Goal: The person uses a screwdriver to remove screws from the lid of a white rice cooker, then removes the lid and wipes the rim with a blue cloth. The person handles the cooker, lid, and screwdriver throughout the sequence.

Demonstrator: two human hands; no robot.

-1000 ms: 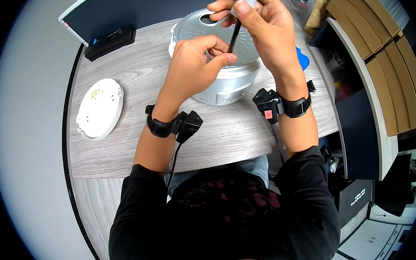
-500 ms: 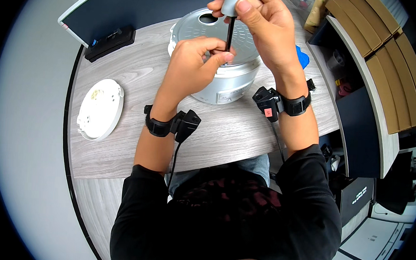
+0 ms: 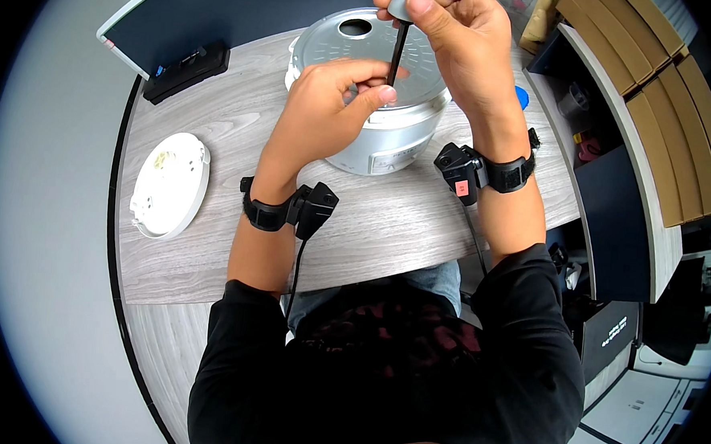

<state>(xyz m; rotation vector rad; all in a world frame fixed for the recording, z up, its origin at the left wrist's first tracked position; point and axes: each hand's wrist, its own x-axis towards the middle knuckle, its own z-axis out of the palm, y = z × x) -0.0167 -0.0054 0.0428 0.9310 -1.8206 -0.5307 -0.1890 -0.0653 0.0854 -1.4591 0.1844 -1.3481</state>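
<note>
A silver rice cooker (image 3: pixel 387 150) stands on the desk, with a round metal lid plate (image 3: pixel 340 51) on top that has a dark round hole at its far left. Above its near edge my right hand (image 3: pixel 469 43) grips the grey handle of a screwdriver (image 3: pixel 400 41), whose black shaft slants down to the left. Low on that shaft, my left hand (image 3: pixel 338 100) pinches it between thumb and fingers, close over the lid's front rim. The screwdriver's tip is hidden behind the left fingers. Each wrist wears a black strap with a small device and a cable.
A round white plastic cover (image 3: pixel 172 187) lies at the left of the desk (image 3: pixel 233 256). Behind it rests a black case (image 3: pixel 188 72) against the dark partition. Blue material (image 3: pixel 522 98) shows right of the cooker. A shelf holding cardboard boxes (image 3: pixel 669 142) borders the right side.
The screwdriver's handle has shifted slightly right and up with my right hand, so the shaft leans more. My left hand has moved slightly left and still pinches the shaft.
</note>
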